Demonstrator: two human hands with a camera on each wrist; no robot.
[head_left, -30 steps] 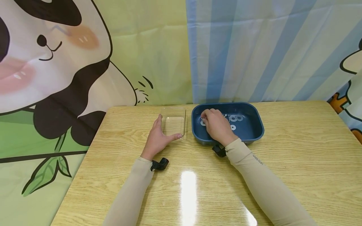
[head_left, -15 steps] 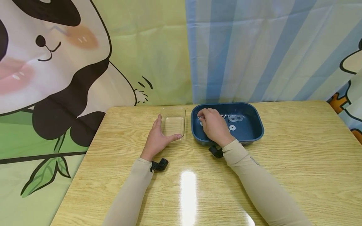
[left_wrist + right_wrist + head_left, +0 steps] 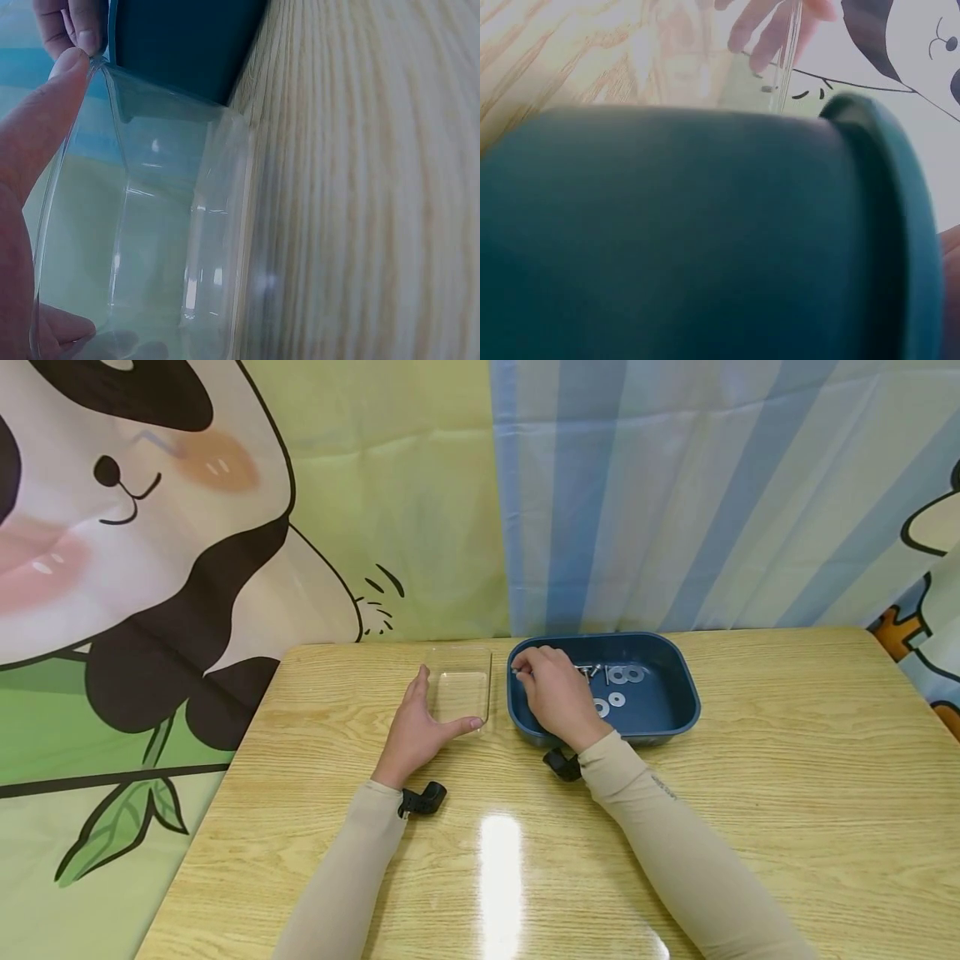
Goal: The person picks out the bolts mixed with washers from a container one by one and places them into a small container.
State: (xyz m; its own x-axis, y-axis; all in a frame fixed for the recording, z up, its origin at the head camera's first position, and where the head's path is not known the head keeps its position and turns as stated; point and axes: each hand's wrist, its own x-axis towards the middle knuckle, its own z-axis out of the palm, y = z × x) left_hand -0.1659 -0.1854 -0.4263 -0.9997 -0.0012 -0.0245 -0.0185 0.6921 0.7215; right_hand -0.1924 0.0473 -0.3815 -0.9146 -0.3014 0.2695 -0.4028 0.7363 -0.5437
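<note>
Right grip [image 3: 558, 695] flanks washers [image 3: 612, 700] only head view shows.

The tray [image 3: 667, 697] under the right grip [image 3: 558, 693] is plain dark blue; the washers [image 3: 626, 675] and screws [image 3: 597, 669] beside that grip, silvery. The box [image 3: 461, 693] at the left grip [image 3: 414, 727] is clear, colourless. Behind both grips, the sleeves [image 3: 341, 864] are beige; the worktop [image 3: 795, 735] beneath, yellowish wood grain. Beyond, the backdrop [image 3: 645, 502] pairs blue stripes with a black-and-white panda [image 3: 195, 510].
</note>
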